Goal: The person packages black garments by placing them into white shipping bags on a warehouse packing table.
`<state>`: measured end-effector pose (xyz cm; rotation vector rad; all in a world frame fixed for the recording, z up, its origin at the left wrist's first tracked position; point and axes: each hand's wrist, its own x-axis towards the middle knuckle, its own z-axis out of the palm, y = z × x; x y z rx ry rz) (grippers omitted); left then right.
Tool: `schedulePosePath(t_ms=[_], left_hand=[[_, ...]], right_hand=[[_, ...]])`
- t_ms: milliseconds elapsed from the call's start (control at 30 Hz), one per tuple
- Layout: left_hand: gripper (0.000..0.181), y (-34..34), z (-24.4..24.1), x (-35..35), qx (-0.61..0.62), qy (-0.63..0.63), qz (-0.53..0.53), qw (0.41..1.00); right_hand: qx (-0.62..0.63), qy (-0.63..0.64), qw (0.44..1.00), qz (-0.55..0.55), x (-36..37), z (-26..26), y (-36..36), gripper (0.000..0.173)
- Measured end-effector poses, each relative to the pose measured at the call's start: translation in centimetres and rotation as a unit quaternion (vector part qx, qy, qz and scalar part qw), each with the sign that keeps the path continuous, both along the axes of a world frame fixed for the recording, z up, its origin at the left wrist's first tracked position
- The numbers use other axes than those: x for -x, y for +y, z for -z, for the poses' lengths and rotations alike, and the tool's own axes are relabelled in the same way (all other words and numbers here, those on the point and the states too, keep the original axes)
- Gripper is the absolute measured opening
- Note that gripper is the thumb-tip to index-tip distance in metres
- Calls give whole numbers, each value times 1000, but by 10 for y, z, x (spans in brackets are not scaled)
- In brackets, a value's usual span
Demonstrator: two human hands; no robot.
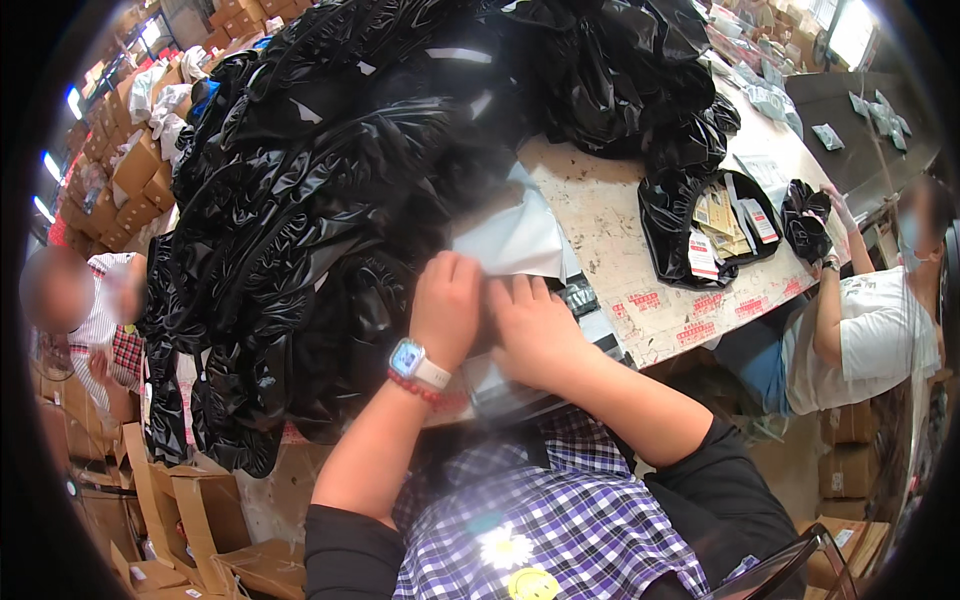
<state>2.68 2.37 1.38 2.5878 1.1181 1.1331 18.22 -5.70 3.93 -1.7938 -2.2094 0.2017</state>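
Note:
On the table in front of me lies a thin white plastic sheet or bag (517,240), partly folded. My left hand (448,296), with a watch and red bead bracelet on its wrist, rests at the sheet's near left edge with fingers curled. Beside it, my right hand (536,326) has its fingers spread at the near edge, over dark material. What lies between and under the hands is blurred and mostly hidden. Silver-and-black plastic packages (577,296) lie to the right of my right hand. A large heap of glossy black garments (322,187) reaches close to my left hand.
A black pouch (660,225) holding cards and tags lies on the table (600,202) at the right. Beyond it, a person in a white shirt (877,330) handles a black item. Another person (105,315) is at the far left. Open cardboard boxes (210,510) stand at lower left.

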Motion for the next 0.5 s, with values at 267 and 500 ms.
schedulePosePath(t_ms=[267, 500], left_hand=[[25, -32, 5, 3, 177, 13, -93, 980], [15, -89, 5, 37, 417, -172, 152, 879]], right_hand=[[-38, 178, 982, 57, -17, 20, 30, 52], [-23, -33, 995, 93, -3, -13, -50, 54]])
